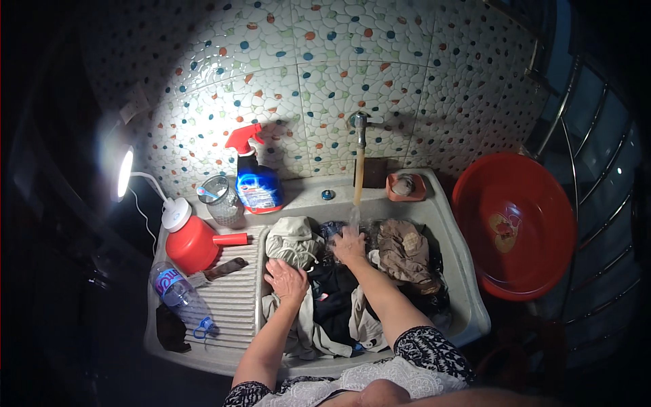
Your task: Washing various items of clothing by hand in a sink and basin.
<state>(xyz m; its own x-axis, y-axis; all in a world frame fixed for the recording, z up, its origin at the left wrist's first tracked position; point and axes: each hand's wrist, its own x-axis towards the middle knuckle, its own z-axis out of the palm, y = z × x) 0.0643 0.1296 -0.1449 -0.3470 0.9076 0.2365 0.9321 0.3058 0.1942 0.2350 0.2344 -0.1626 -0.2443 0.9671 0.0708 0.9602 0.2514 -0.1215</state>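
Wet clothes fill the basin of a grey laundry sink [460,274]. My left hand [287,281] rests with spread fingers on the near edge of a bunched light-grey garment with a drawstring [290,238]. My right hand [350,245] is palm down on the wet laundry, fingers apart, under water running from the wall tap [360,124]. To its right a crumpled brown garment [404,249] is heaped up. Black cloth [333,300] lies between my forearms, and pale grey cloth [305,325] hangs toward the front rim. What is below the top layer is hidden.
On the ribbed washboard [236,295] lie a scrub brush [226,268] and a plastic bottle [183,300]. A red dipper [192,246], lit lamp [124,173], glass [224,206], spray bottle [258,185] and soap dish [405,186] line the rim. A red basin [539,224] stands right.
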